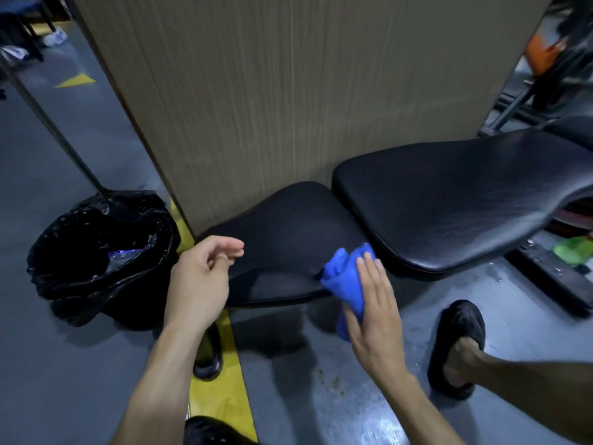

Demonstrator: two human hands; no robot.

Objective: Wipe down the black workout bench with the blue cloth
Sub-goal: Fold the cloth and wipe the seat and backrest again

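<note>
Right hand (pixel 373 311) flat-fingered, pressing blue cloth (pixel 345 277) onto seat pad edge of bench (pixel 282 239) to scrub; left hand (pixel 200 277) loosely curled, empty, hovering for balance

The bench (pixel 401 213) fills the frame's centre and right, a panel (pixel 256 91) behind it, a bin (pixel 99 252) at left, what seems a shoe (pixel 459 342) at lower right

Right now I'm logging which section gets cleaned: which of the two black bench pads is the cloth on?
The smaller seat pad, nearest the bin. The right hand presses the blue cloth against its edge; the longer back pad is untouched.
</note>
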